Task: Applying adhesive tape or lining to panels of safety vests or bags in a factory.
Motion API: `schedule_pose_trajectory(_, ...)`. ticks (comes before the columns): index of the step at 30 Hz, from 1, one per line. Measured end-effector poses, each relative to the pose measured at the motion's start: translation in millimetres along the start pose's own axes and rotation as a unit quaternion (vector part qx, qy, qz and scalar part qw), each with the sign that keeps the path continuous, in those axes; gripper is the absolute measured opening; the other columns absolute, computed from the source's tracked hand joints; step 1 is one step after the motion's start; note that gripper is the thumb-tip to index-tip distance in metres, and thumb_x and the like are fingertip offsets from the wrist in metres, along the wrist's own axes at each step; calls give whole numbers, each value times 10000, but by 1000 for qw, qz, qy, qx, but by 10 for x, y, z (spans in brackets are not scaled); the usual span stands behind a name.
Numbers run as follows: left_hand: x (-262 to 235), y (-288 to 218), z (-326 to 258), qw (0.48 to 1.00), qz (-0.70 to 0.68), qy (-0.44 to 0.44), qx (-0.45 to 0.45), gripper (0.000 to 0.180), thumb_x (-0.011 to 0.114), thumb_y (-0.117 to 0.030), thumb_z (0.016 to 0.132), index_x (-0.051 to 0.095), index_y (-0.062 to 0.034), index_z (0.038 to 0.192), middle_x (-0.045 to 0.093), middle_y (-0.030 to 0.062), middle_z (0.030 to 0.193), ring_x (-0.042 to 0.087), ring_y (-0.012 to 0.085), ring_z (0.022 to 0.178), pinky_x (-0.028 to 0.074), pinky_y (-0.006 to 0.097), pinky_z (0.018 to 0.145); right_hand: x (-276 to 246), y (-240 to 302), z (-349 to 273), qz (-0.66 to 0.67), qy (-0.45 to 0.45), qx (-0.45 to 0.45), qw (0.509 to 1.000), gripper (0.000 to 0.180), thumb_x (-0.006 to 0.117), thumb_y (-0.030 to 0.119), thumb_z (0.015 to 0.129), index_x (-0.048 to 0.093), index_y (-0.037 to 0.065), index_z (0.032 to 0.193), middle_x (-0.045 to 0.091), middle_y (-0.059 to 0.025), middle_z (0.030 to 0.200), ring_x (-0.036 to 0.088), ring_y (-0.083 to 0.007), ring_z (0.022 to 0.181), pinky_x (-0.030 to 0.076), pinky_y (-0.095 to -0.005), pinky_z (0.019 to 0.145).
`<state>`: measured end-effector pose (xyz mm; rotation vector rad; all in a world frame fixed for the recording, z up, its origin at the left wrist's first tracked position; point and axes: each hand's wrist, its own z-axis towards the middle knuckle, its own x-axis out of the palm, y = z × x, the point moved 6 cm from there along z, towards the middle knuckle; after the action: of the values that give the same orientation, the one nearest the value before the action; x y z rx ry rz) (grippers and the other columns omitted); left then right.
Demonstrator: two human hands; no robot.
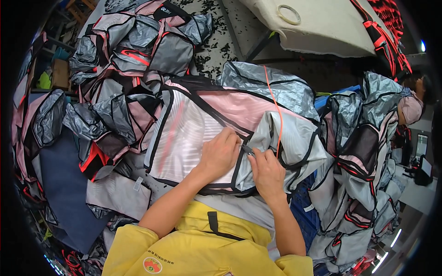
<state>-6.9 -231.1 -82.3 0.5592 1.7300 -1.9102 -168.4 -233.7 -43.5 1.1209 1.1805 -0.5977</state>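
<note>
A pink and white fabric bag piece [184,133] with black edge binding lies across my lap, its silver-grey lining [264,133] folded over at the right. My left hand [220,154] is closed on the black binding near the middle of the piece. Beside it, my right hand [268,172] pinches a small dark grey metal piece [247,149] at the same strip of binding. The kind of this small piece is too hard to make out. An orange cord [273,103] runs down over the fabric to just above my right hand.
Similar silver, pink and black bag pieces [138,50] are heaped at the far left, and more [359,161] hang at the right. A cream cloth-covered table [317,27] with a tape roll [289,14] stands at the back. Dark scraps [216,55] litter the floor. Another person [411,106] is at far right.
</note>
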Motion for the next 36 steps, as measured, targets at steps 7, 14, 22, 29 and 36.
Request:
schedule_pose_trajectory(7,-1,6,-9,1000,0,17,-20,106,678,-82,909,623,-67,999,608,88,1025,679,322,902,537,463,671,24,-5,-4,-1,-6,-4,1000,235,731,234,973,729,83,1152,581,-96,866,658,-310,781,528,-441,647)
schedule_pose_trajectory(14,-484,465,79,909,-273,-223,-220,129,631,-25,967,616,-18,1096,630,84,1033,624,187,846,528,350,725,134,154,-237,45,-13,-42,998,346,760,255,939,692,77,1228,593,-99,867,641,-310,759,504,-429,645)
schedule_pose_trajectory(22,-1163,-85,708,984,-31,-170,39,225,689,-45,940,682,-4,1161,702,158,1043,681,327,965,541,424,860,219,159,-404,48,-30,-35,998,345,747,202,945,674,49,1245,589,-128,885,631,-332,760,493,-437,661)
schedule_pose_trajectory(29,44,128,363,969,67,187,-149,445,855,-379,820,669,-47,1050,714,144,1056,701,380,984,546,488,845,-48,179,-428,10,29,-3,1000,290,687,229,986,654,48,1211,612,-128,899,658,-334,806,526,-459,682)
schedule_pose_trajectory(36,189,-52,330,967,119,194,-112,605,888,-356,754,614,1,1159,648,204,1163,666,415,1064,550,499,902,-133,-113,73,342,-18,174,923,299,570,166,1081,620,-5,1322,727,-183,1051,721,-270,898,543,-352,761)
